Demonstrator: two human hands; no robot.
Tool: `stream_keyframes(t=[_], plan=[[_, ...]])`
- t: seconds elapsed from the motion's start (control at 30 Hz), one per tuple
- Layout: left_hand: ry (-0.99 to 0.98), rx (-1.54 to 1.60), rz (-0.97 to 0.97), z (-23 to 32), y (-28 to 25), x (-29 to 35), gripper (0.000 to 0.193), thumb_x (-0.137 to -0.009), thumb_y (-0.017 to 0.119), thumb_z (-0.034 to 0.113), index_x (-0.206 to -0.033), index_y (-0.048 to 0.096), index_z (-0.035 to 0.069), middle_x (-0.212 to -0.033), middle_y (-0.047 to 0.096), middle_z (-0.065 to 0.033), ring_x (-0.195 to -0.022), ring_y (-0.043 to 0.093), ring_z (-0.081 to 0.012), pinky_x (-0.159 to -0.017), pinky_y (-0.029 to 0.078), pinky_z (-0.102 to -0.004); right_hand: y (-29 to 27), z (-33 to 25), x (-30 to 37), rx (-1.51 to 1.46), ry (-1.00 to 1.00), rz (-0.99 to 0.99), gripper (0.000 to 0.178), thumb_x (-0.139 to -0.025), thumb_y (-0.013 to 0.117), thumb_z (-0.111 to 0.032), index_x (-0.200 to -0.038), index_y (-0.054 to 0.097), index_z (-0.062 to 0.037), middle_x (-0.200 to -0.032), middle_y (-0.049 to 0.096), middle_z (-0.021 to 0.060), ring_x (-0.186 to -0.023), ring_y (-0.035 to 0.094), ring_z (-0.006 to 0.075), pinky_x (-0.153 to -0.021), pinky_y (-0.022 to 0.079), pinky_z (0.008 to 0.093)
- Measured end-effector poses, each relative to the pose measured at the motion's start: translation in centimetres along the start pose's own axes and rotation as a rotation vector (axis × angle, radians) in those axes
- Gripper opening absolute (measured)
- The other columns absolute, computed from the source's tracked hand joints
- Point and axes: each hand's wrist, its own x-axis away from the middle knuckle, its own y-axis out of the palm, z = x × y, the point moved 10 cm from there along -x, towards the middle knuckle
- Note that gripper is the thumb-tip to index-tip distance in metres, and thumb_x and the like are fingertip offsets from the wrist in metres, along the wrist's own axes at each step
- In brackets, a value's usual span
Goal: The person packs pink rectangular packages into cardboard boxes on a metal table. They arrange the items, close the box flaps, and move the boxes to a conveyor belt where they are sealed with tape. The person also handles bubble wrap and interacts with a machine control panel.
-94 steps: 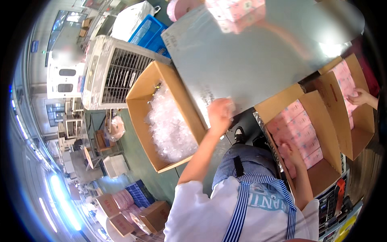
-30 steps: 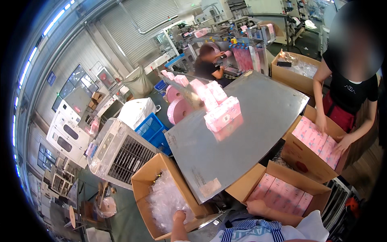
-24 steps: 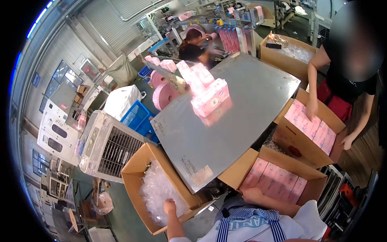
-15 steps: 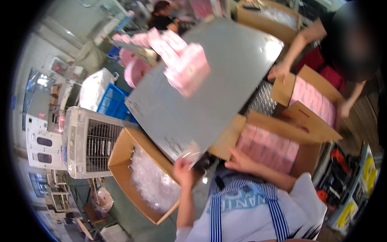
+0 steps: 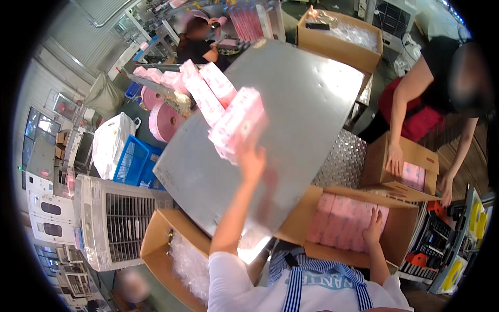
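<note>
My left hand [image 5: 251, 162] reaches over the grey metal table [image 5: 291, 104], fingers stretched out and slightly blurred at the near end of a pink plastic-wrapped pack [image 5: 236, 122]. More pink packs [image 5: 201, 96] lie behind it, the front ones slanting against one another. My right hand [image 5: 373, 228] rests flat with spread fingers on the rows of pink packs [image 5: 338, 221] inside an open cardboard box [image 5: 403, 221]. That box stands at the table's right near corner, one flap resting by the table edge.
At the right, a co-worker's hands [image 5: 396, 160] are at another cardboard box [image 5: 377, 161] of pink packs. Below left stands a box of clear plastic film [image 5: 189, 270], beside an air cooler [image 5: 130, 218] and a blue crate [image 5: 136, 161]. A tool rack [image 5: 442, 234] is at the right.
My left hand has moved from the table's near corner up to the pink packs. My right hand has gone from the box flap onto the packs inside. The co-worker's box is partly folded over.
</note>
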Motion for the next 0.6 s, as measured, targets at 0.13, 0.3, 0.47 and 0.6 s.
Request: stream_keyframes(t=[0.13,0.3,0.47,0.6], plan=[[-0.510,-0.382,0.002,-13.8,-1.6,-11.1,0.070,-0.077,0.060,0.039,-0.132,0.038,0.003,-0.137,0.031,-0.0293,-0.126,0.033,-0.0399,-0.102,0.031,-0.0453,1.9,-7.2,-0.9,-0.334,-0.276,-0.023,0.050,-0.067,0.056,0.006,-0.115,0.050,-0.0042,-0.127,0.038,0.0219,-0.115,0.043,0.0375,-0.093,0.040,0.0412],[-0.712,-0.194,-0.153,-18.3,0.1,-12.5,0.088,-0.072,0.061,0.050,-0.137,0.027,0.001,-0.125,0.042,-0.0287,-0.112,0.049,-0.0390,-0.089,0.043,-0.0450,0.2,-26.6,-2.5,-0.557,-0.704,0.016,0.039,-0.070,0.055,0.008,-0.107,0.054,-0.0040,-0.116,0.048,0.0173,-0.104,0.051,0.0314,-0.088,0.043,0.0365],[-0.684,-0.213,-0.555,-12.8,-1.7,-5.3,0.098,-0.074,0.061,0.052,-0.140,0.011,0.001,-0.121,0.047,-0.0260,-0.106,0.054,-0.0352,-0.082,0.048,-0.0416,5.9,-37.9,-10.3,-0.762,-0.624,-0.327,0.034,-0.088,0.055,-0.018,-0.118,0.049,-0.0038,-0.116,0.051,0.0172,-0.107,0.052,0.0296,-0.086,0.045,0.0364],[-0.662,0.376,-0.479,-14.5,-1.3,0.9,0.095,-0.081,0.061,0.043,-0.141,0.001,-0.001,-0.126,0.048,-0.0222,-0.105,0.056,-0.0287,-0.084,0.047,-0.0377,9.4,-46.0,-11.7,-1.263,-0.242,-0.850,0.050,-0.093,0.047,-0.038,-0.127,0.042,-0.0022,-0.119,0.051,0.0092,-0.108,0.051,0.0200,-0.087,0.046,0.0334]])
